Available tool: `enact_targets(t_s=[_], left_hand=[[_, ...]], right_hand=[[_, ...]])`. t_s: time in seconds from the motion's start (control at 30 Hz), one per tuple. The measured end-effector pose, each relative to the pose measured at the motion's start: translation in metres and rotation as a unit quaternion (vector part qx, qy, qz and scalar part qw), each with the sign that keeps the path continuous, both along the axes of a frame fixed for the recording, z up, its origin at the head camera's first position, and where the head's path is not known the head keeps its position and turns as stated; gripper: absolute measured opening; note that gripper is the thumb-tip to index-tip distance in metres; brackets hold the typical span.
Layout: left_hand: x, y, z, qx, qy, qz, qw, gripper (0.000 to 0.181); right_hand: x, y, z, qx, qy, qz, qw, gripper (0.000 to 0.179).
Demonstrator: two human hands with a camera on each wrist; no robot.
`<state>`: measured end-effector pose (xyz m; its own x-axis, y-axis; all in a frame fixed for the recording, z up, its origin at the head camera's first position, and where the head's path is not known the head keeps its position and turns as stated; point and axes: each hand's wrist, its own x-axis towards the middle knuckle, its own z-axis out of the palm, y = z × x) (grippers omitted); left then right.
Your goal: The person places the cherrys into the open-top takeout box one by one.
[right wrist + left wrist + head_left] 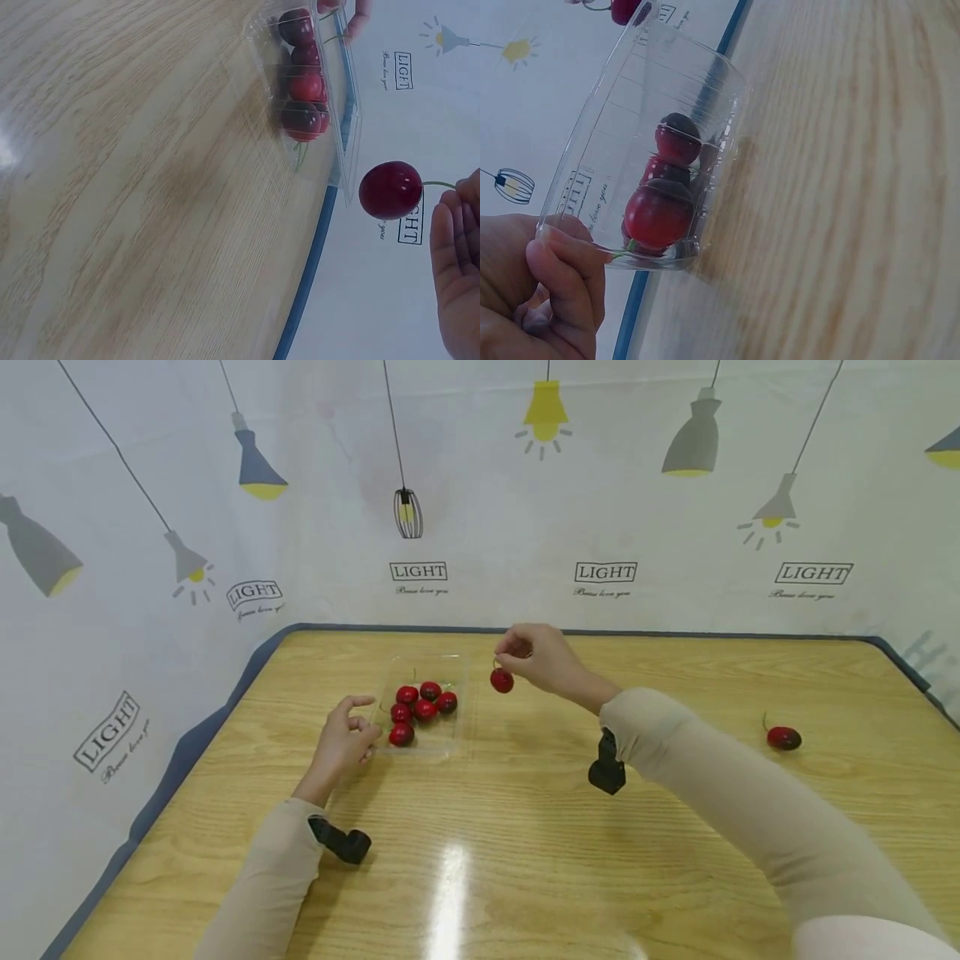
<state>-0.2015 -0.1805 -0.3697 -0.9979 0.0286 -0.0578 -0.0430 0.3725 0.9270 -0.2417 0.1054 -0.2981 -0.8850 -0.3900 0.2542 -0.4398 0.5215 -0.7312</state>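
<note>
A clear plastic container [442, 748] sits left of centre on the table, with several dark red cherries [426, 710] in it. At its left edge, my left hand [345, 737] pinches the rim between thumb and fingers, as the left wrist view shows. My right hand [543, 658] holds one cherry [390, 190] by its green stem, pinched at the fingertips. That cherry hangs in the air just right of the container, above the table and apart from the other cherries. In the right wrist view only part of the right hand shows.
A single cherry [783, 738] with its stem lies on the right side of the wooden table [525, 860]. Behind and to the left hangs a white cloth [495, 510] printed with lamps. Black camera mounts [609, 764] stick out from both wrists.
</note>
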Motion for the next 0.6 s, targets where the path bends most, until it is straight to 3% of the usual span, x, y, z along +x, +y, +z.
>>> enact_targets(t_s=[0.17,0.43,0.6], left_hand=[[0.000,0.000,0.001,0.000,-0.004,0.001,1.0000,0.050],[-0.001,-0.001,0.000,-0.001,-0.004,0.000,1.0000,0.049],[-0.001,0.000,-0.001,-0.001,-0.002,-0.001,1.0000,0.049]], right_hand=[[-0.003,-0.014,0.002,-0.006,0.012,0.023,0.9996,0.008],[-0.007,-0.032,0.010,-0.020,0.035,0.028,0.9988,0.008],[-0.008,-0.044,0.007,-0.029,0.028,0.029,0.9988,0.008]])
